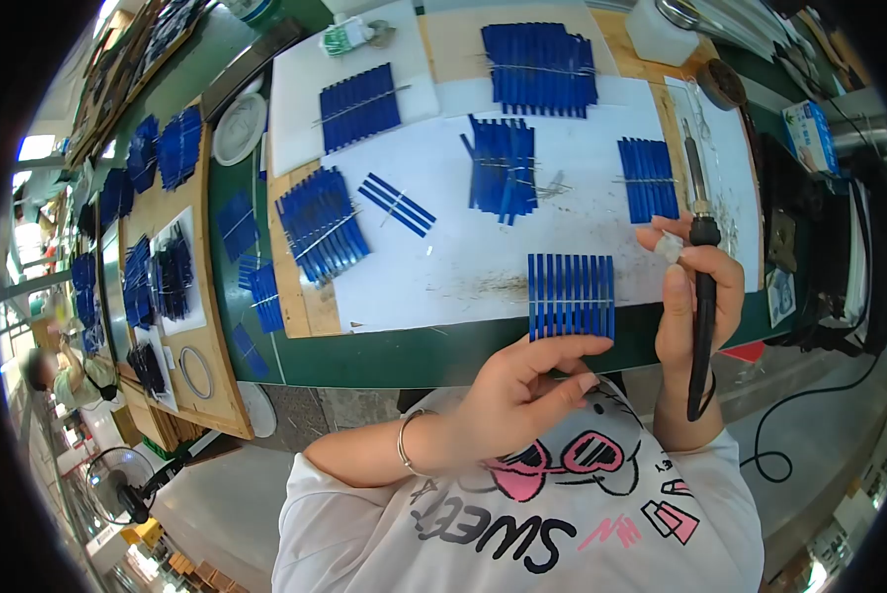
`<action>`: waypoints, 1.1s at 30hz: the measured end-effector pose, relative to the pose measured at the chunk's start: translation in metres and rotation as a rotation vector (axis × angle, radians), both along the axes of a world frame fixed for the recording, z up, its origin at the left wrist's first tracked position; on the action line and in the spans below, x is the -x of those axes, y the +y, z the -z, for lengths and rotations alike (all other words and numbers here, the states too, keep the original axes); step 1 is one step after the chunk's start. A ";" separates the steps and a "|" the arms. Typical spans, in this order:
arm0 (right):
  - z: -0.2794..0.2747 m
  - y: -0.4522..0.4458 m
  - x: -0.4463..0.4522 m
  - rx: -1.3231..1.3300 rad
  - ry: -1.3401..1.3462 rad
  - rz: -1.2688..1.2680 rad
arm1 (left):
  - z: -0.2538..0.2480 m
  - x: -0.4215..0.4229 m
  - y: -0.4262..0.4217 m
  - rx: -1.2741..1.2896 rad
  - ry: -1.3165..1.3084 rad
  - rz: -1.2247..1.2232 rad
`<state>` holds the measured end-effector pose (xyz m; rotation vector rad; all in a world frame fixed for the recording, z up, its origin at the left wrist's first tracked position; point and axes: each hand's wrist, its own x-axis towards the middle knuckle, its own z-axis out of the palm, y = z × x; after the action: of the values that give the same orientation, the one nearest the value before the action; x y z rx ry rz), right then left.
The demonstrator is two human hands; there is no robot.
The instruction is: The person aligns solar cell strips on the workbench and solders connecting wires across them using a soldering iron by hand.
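My left hand (532,388) lies at the front edge of the bench, its index finger along the lower edge of a row of narrow blue solar cell strips (571,296). The thumb is apart from the fingers, with nothing visible between them. A thin silvery ribbon crosses the strips. My right hand (700,296) grips a black-handled soldering iron (704,296), whose metal shaft points away from me. Between the fingertips of that hand is a small crumpled white piece (669,247). Another set of blue strips (648,180) lies just beyond the right hand.
White sheets (414,287) cover a wooden board, bearing several blue strip bundles (540,69) and loose wire bits. A round brown tin (720,84) and a white container (661,35) stand at the back right. More bundles lie on a left board (221,366). Another person (68,376) is far left.
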<state>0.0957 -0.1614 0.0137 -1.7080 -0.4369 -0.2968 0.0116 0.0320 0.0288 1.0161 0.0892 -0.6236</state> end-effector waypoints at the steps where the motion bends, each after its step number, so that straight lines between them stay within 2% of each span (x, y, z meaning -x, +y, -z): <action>1: 0.000 0.000 0.000 -0.012 -0.006 -0.013 | -0.003 -0.002 0.005 -0.078 -0.133 -0.022; 2: 0.001 -0.003 -0.002 0.035 -0.036 -0.006 | -0.008 -0.005 0.012 -0.161 -0.266 -0.044; 3: 0.002 -0.004 -0.003 0.082 -0.067 0.002 | -0.015 -0.010 0.022 -0.179 -0.271 -0.060; 5: 0.003 -0.003 -0.003 0.069 -0.086 -0.016 | -0.034 -0.032 0.046 -0.278 -0.156 -0.109; 9: 0.006 -0.003 0.000 0.070 -0.030 0.009 | -0.048 -0.088 0.092 -0.355 -0.219 -0.459; 12: 0.005 -0.003 -0.002 0.085 -0.040 0.003 | -0.053 -0.121 0.117 -0.357 -0.169 -0.505; 16: 0.005 -0.006 -0.005 0.127 -0.084 -0.025 | -0.040 -0.140 0.139 -0.262 -0.135 -0.466; 23: 0.007 -0.008 -0.004 0.162 -0.103 -0.046 | -0.035 -0.139 0.146 -0.245 -0.098 -0.448; 26: 0.007 -0.009 -0.004 0.183 -0.107 -0.034 | -0.048 -0.133 0.161 -0.203 -0.072 -0.328; 28: 0.006 -0.008 -0.003 0.157 -0.087 -0.037 | -0.056 -0.132 0.174 -0.478 -0.147 -0.257; 29: 0.006 -0.007 -0.003 0.135 -0.070 -0.042 | -0.055 -0.136 0.181 -0.484 -0.147 -0.256; 31: 0.008 -0.006 -0.003 0.138 -0.078 -0.041 | -0.051 -0.148 0.193 -1.185 -0.796 -0.163; 32: 0.008 -0.006 -0.004 0.149 -0.091 -0.040 | -0.056 -0.151 0.195 -1.337 -0.819 -0.084; 33: 0.008 -0.006 -0.003 0.150 -0.094 -0.042 | -0.054 -0.156 0.198 -1.337 -0.820 -0.087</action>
<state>0.0991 -0.1670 0.0062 -1.8339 -0.5754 -0.3214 0.1678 0.2301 0.0823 2.4724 -0.2099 0.0702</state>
